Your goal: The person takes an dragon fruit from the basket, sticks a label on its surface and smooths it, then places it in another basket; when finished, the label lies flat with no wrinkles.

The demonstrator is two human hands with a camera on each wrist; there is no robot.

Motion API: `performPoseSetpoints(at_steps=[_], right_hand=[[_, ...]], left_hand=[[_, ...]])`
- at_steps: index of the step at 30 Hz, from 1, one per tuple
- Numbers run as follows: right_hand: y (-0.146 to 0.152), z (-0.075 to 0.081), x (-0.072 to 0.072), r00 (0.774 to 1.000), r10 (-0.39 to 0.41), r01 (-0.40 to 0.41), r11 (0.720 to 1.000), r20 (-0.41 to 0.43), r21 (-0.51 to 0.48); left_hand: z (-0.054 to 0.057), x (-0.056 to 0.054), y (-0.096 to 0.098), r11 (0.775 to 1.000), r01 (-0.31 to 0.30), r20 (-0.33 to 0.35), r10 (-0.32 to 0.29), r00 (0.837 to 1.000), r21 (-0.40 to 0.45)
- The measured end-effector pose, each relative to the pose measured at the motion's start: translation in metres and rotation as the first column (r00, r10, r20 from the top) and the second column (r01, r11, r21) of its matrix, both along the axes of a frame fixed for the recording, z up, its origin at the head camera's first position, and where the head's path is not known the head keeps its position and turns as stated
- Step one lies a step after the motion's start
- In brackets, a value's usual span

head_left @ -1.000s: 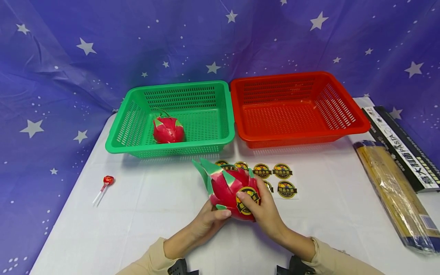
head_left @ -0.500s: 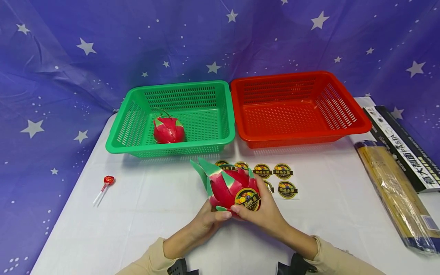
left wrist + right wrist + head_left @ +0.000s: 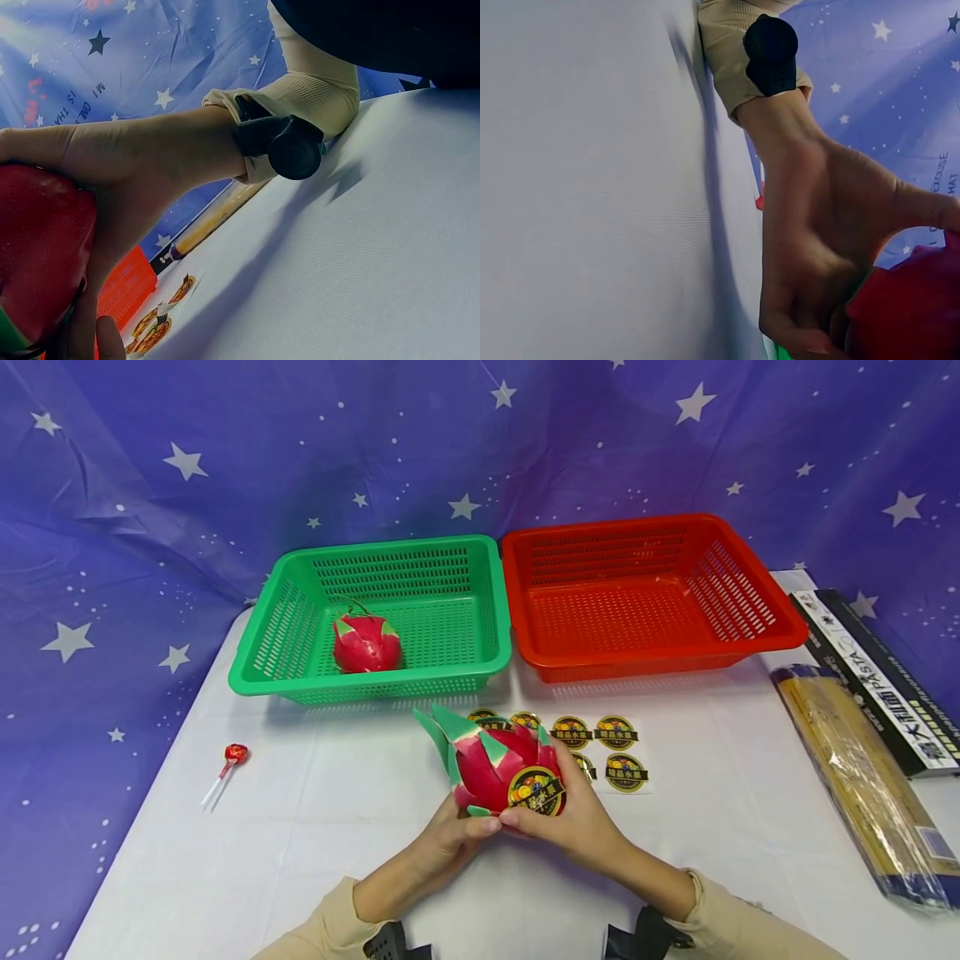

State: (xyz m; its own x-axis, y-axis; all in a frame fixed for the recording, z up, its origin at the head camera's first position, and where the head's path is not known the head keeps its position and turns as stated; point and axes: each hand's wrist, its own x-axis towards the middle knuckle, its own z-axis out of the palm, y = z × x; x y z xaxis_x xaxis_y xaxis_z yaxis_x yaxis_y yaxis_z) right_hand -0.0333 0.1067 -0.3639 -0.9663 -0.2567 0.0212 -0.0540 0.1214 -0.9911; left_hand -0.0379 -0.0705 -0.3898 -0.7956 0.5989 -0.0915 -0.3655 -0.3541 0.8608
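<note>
Between both hands is a red dragon fruit [image 3: 487,768] with green leaf tips pointing to the upper left. A round black-and-gold sticker [image 3: 536,791] lies on its near right side. My left hand [image 3: 445,845] holds the fruit from the lower left, its thumb along the bottom edge. From the right, my right hand [image 3: 583,827] grips it, thumb just below the sticker. Most fingers are hidden behind the fruit. The left wrist view shows the right hand [image 3: 120,172] against the fruit [image 3: 37,247]; the right wrist view shows the left hand [image 3: 825,217] around it [image 3: 911,307].
A sheet of similar stickers [image 3: 616,747] lies behind the hands. Beyond stand a green basket [image 3: 375,683] with another dragon fruit [image 3: 367,645] and a red basket [image 3: 660,657]. A lollipop [image 3: 236,754] lies left; packaged pasta [image 3: 862,777] and a black-and-white box [image 3: 877,677] lie right.
My right thumb has slid off the sticker to the fruit's lower edge, close to my left thumb. The sticker now shows fully uncovered by the thumb. Left hand nearly still.
</note>
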Motion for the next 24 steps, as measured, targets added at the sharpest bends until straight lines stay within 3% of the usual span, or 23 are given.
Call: performPoseSetpoints(at_steps=[7, 14, 18, 24], right_hand=[[0.0, 0.001, -0.001, 1.0, -0.011, 0.011, 0.999, 0.01, 0.033], [0.013, 0.006, -0.008, 0.993, 0.111, -0.111, 0.994, -0.032, -0.017], [0.021, 0.016, -0.017, 0.986, 0.156, -0.156, 0.988, 0.064, -0.006], [0.038, 0.03, -0.028, 0.954, 0.196, -0.226, 0.967, 0.226, 0.119]], left_hand=[[0.001, 0.0, 0.0, 1.0, 0.012, 0.0, -0.012, 1.0, 0.006], [0.001, -0.001, 0.0, 0.997, -0.006, -0.095, -0.002, 0.995, -0.079], [-0.003, -0.002, 0.001, 0.993, 0.019, -0.158, -0.038, 0.987, -0.116], [-0.008, -0.002, 0.005, 0.989, 0.13, -0.232, -0.144, 0.962, -0.076]])
